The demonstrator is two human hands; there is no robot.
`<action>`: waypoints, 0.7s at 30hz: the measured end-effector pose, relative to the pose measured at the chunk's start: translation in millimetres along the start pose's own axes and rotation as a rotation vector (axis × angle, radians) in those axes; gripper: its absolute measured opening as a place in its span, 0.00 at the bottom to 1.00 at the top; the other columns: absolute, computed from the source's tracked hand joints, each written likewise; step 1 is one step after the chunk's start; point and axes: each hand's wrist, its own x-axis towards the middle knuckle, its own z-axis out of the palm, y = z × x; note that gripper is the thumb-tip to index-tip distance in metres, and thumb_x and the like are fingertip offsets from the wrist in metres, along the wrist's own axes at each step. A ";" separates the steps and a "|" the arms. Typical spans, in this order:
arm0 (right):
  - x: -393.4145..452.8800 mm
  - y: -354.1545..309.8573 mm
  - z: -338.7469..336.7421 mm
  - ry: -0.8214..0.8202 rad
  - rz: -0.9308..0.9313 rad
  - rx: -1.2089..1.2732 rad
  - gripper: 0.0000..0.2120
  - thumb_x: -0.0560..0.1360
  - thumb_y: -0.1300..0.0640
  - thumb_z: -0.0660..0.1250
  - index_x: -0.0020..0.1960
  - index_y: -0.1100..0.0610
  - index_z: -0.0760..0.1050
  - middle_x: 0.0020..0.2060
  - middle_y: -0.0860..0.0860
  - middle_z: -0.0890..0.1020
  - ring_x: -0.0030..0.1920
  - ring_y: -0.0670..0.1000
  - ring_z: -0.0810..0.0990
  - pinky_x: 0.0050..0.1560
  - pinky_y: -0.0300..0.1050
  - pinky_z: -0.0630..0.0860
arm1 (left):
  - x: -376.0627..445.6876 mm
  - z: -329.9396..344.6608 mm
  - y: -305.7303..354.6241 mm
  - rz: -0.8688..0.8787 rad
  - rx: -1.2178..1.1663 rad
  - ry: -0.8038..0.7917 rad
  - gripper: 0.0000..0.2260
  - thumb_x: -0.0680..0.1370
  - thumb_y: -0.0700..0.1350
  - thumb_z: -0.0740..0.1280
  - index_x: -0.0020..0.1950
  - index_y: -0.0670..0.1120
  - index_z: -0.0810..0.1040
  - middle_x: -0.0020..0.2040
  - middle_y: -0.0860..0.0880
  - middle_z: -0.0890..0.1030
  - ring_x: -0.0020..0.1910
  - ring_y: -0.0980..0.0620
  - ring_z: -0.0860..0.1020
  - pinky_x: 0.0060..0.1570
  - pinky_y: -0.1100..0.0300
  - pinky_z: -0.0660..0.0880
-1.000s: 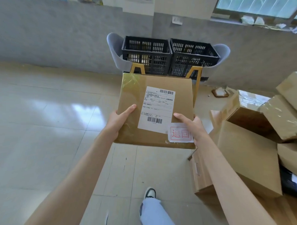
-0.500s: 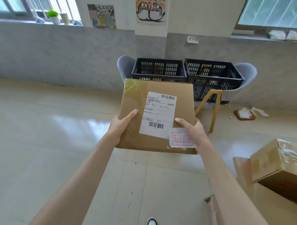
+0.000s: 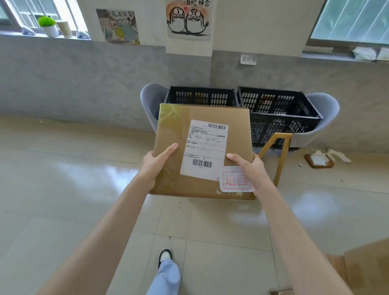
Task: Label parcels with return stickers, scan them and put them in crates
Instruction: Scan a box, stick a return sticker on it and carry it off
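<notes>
We hold the parcel (image 3: pixel 202 152) out front in both hands, flat side up, well short of the crates. Left hand (image 3: pixel 154 165) clamps the left edge, thumb on top; right hand (image 3: pixel 252 171) clamps the right edge, thumb by the return sticker (image 3: pixel 234 179). The rest of the fingers sit under the box, out of sight.

Risks, as we judge them: grip is edge-only, so a tilt or a quick step could let the box slide out. The sticker overlaps the shipping label (image 3: pixel 203 147) corner & looks slightly lifted at its lower edge; it may peel or snag. The yellow frame (image 3: pixel 277 150) stands in front of the right crate (image 3: pixel 278 106), so we could clip it when we lower the box.

Count: 1 parcel in hand, 2 crates w/ the left crate (image 3: pixel 201 96), 2 grey chairs (image 3: pixel 150 101), 1 label, 1 sticker, 2 barcodes on the label, more cardboard (image 3: pixel 361 274) bottom right.
</notes>
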 end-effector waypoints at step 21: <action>237.2 -95.1 115.6 0.127 0.015 0.026 0.40 0.67 0.48 0.77 0.72 0.56 0.62 0.58 0.54 0.79 0.56 0.55 0.80 0.60 0.56 0.77 | 279.0 5.8 133.4 -0.001 0.074 -0.089 0.32 0.67 0.62 0.74 0.63 0.46 0.72 0.52 0.49 0.81 0.49 0.49 0.80 0.42 0.56 0.76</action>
